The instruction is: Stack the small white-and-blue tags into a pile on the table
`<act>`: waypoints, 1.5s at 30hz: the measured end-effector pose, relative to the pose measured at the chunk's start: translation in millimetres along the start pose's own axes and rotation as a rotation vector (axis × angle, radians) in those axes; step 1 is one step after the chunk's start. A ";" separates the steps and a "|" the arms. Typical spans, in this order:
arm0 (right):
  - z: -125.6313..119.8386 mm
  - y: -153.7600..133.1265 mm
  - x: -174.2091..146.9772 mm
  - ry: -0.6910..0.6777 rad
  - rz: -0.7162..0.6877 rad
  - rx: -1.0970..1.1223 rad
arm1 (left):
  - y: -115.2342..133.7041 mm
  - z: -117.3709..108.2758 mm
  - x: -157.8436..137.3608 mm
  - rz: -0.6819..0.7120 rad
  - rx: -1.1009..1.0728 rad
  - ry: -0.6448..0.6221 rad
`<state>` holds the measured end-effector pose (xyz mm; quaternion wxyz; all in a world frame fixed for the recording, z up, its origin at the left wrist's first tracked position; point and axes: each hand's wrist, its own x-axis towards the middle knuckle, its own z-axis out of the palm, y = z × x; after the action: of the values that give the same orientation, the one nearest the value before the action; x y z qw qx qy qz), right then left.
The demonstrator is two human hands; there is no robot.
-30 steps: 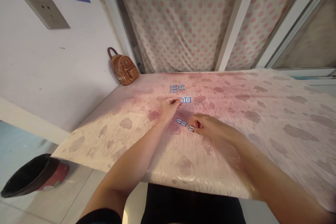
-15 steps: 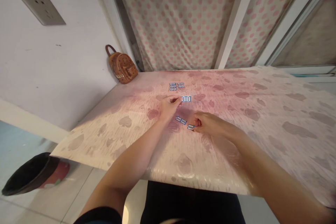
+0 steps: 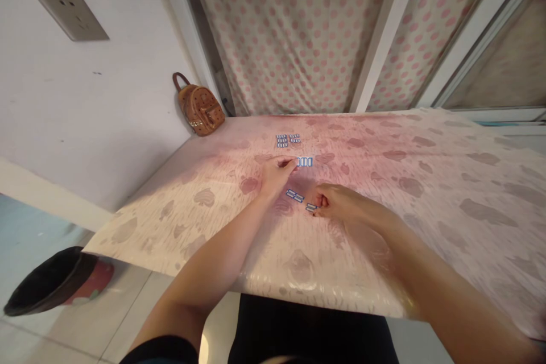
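Note:
My left hand (image 3: 279, 172) is closed in a pinch at the left end of a strip of blue-edged white rectangles (image 3: 305, 162), held over the table. My right hand (image 3: 330, 201) is curled, thumb and fingertips together at a small blue-and-white piece (image 3: 311, 207); its right end is hidden by the fingers. Just left of that piece, another blue-and-white piece (image 3: 295, 195) lies slanted on the tablecloth. Farther back sit two small groups of similar pieces, a left group (image 3: 281, 141) and a right group (image 3: 294, 139), arranged in rows.
A patterned, glossy tablecloth (image 3: 298, 261) covers the table. Against the wall at its back left corner stands a brown mini backpack (image 3: 201, 109). A dark-rimmed bin (image 3: 87, 284) is on the floor at left. Behind the table hangs a dotted curtain (image 3: 294, 34).
Both hands stay almost in place, still at the same pieces. The whole view has shifted very slightly.

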<state>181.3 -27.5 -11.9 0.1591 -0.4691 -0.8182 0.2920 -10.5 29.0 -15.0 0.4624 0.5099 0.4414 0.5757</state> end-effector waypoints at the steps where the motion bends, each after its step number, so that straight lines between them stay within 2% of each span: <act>1: -0.4 0.1 -0.4 -0.005 -0.015 -0.008 | 0.4 0.2 -0.1 -0.002 0.002 0.001; 6: -2.7 -8.3 -3.1 0.032 -0.075 -0.026 | 2.5 1.3 -0.8 -0.020 0.007 -0.004; 11: -1.1 -20.7 -2.1 0.023 -0.054 0.087 | 1.5 2.3 -1.5 -0.024 -0.006 -0.019; 13: -1.9 -24.6 -0.2 0.106 -0.032 0.141 | 1.0 2.8 -2.4 -0.018 0.004 -0.024; 18: -10.9 -25.0 4.2 0.483 -0.005 0.225 | 4.1 5.2 -7.7 0.021 0.060 -0.096; 20: -14.5 -22.2 4.4 0.550 0.040 0.211 | 6.4 6.4 -10.7 0.033 0.069 -0.136; 37: -22.3 -23.7 1.1 0.607 0.213 -0.014 | 5.7 11.9 -15.7 0.121 0.184 -0.247; 45: -21.9 -24.4 1.2 0.622 0.200 -0.031 | 4.9 12.6 -16.5 0.153 0.181 -0.264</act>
<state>175.9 -28.8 20.4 0.3648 -0.6160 -0.6847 0.1364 2.5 12.4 -11.9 0.4234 0.6527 0.3868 0.4951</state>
